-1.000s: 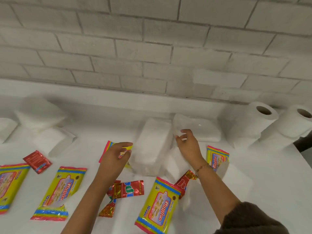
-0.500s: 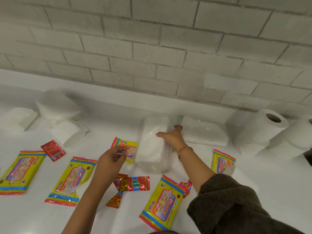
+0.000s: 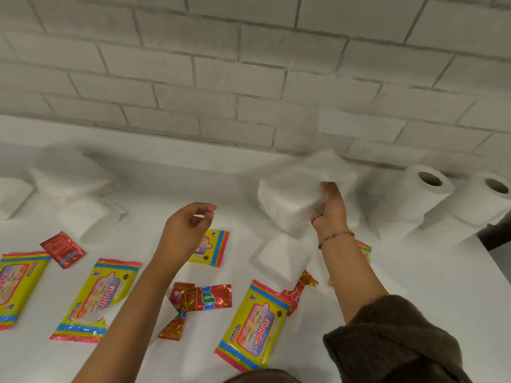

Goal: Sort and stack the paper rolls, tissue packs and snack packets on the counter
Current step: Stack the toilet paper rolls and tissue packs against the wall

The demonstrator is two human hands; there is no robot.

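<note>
Stacking step: right hand [image 3: 330,208] grips the white plastic-wrapped tissue pack [image 3: 290,200], lifted; left hand [image 3: 188,230] hovers loosely curled, empty. Next, set it squarely on another pack.

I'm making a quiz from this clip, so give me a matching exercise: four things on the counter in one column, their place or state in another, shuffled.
1. white tissue pack
2. paper rolls
3. small red sachet
4. left hand

A. upright by the wall, far right
B. empty, fingers curled, above the counter
C. gripped by the right hand
D. flat on the counter, far left

Pairs: 1-C, 2-A, 3-D, 4-B
</note>
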